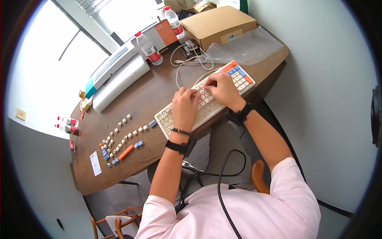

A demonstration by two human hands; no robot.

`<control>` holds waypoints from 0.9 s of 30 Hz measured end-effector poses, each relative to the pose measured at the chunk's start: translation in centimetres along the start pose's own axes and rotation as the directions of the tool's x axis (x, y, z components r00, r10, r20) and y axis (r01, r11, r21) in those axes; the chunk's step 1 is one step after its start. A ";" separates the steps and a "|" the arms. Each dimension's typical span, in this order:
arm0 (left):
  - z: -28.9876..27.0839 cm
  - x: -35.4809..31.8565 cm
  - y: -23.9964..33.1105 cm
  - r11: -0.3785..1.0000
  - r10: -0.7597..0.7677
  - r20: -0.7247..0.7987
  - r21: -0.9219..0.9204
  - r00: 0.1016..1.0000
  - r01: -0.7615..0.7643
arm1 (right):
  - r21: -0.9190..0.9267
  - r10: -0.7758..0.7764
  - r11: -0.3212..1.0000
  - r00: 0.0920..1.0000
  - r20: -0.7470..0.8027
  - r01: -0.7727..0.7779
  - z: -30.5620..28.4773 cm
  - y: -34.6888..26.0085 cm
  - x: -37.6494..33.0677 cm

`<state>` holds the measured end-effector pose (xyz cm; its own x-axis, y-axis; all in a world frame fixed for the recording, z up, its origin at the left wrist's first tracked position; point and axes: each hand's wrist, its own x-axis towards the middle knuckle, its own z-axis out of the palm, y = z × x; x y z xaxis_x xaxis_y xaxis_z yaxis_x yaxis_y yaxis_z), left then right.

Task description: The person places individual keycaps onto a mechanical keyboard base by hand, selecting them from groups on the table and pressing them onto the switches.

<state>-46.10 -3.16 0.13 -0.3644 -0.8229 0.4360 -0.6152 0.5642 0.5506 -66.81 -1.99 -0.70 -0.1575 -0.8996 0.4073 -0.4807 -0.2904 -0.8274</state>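
A white mechanical keyboard [211,104] lies slanted near the front edge of the desk. Its right end carries orange, blue and white keycaps, while the left and lower rows show bare switches. My left hand [185,105] is over the keyboard's middle, thumb and fingers drawn together above the upper rows. Beside it, my right hand [224,91] bends its fingers into a pinch at the white keycaps. Anything between the fingers of either hand is too small or hidden to make out. Loose white keycaps [124,139] stand in rows to the left, with blue keycaps [138,144] and a long orange keycap [126,152].
Behind the keyboard are a coiled white cable [178,75], a water bottle [150,49], a desk calendar [161,35] and a cardboard box [217,24] beside clear plastic wrap [246,47]. A long white box [121,83] lies at the back left. A paper card [95,163] rests near the left end.
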 end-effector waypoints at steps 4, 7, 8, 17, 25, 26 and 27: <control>-0.4 0.0 -0.4 0.998 0.027 -0.009 0.056 1.000 -0.027 | 0.025 -0.009 1.000 1.000 0.010 0.009 0.3 0.0 -0.2; -0.8 0.2 -1.0 0.998 0.065 -0.009 0.014 0.998 -0.065 | -0.042 -0.066 0.997 0.998 0.006 0.066 0.2 -0.2 0.1; -0.6 0.2 -0.8 0.999 0.046 0.001 0.027 0.999 -0.046 | -0.049 -0.033 0.998 0.999 0.012 0.034 -0.3 0.1 -0.1; -13.0 -1.0 -8.9 0.986 -0.051 -0.153 0.147 0.987 0.074 | -0.067 0.037 0.997 0.999 0.031 -0.034 -0.4 -0.5 -0.2; -17.8 -3.4 -18.9 0.848 -0.186 -0.061 0.494 0.981 0.192 | -0.036 0.040 0.999 0.999 0.007 -0.040 0.2 -0.4 -0.7; -17.5 -3.3 -19.0 0.828 -0.192 -0.062 0.526 0.979 0.196 | -0.013 0.048 0.999 0.999 0.001 -0.048 0.2 -0.3 -0.7; -17.2 -3.4 -19.1 0.806 -0.199 -0.064 0.557 0.978 0.200 | 0.010 0.055 0.998 0.998 -0.003 -0.055 0.1 -0.1 -0.7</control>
<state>-21.09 -10.00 0.35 -0.1893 -0.9126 0.3625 -0.9583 0.2522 0.1343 -66.53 -1.33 -0.96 -0.1867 -0.9132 0.3622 -0.4627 -0.2434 -0.8524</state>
